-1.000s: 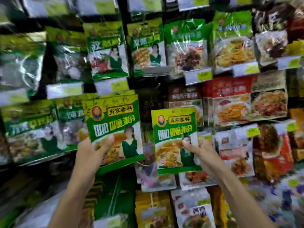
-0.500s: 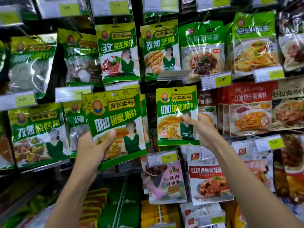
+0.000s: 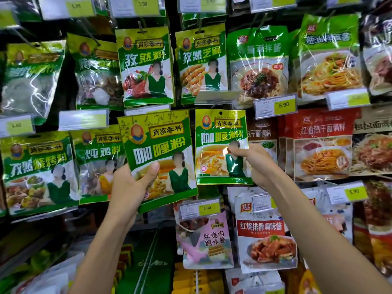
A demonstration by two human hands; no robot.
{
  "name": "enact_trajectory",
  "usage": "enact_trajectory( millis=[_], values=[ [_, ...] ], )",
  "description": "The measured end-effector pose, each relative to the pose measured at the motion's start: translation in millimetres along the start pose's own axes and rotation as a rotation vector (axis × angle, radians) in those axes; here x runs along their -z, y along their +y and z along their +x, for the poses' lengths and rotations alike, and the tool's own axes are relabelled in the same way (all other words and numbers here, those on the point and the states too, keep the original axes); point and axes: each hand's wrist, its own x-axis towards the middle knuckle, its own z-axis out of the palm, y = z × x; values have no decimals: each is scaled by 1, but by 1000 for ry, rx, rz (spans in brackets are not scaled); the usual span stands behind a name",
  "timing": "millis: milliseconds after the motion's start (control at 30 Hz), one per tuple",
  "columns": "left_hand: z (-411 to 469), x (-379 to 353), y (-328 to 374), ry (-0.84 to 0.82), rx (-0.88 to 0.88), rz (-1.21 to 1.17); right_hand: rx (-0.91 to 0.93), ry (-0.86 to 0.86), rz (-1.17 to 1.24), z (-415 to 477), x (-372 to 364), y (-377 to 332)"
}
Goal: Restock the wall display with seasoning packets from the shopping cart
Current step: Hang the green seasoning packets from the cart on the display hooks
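Hanging step: right hand (image 3: 254, 162) pinched a packet (image 3: 216, 132) below the tag (image 3: 216, 96), left hand (image 3: 127, 185) gripped a spare (image 3: 161, 145); hole probably needed hooking.

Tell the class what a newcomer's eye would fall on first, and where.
Two matching green curry-powder packets sit centre frame: the left hand holds the nearer packet, the right hand pinches the farther packet. Around them the wall display is crowded with hanging packets and yellow price tags.
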Motion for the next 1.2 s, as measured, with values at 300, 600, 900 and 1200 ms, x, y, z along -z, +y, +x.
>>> enact_trajectory(
  millis=[300,600,900,1200],
  values=[
    [2,0,1,-17,-14,2,-34,-10,-111,4,5,3],
    [7,4,-3,-5,-17,-20,-90,36,-135,14,-1,1],
    [18,-10,-15,-34,-58,-23,-173,149,-173,62,-22,18],
    [24,-32,-20,-91,8,-78,65,214,-464,52,-19,37]
  ],
)
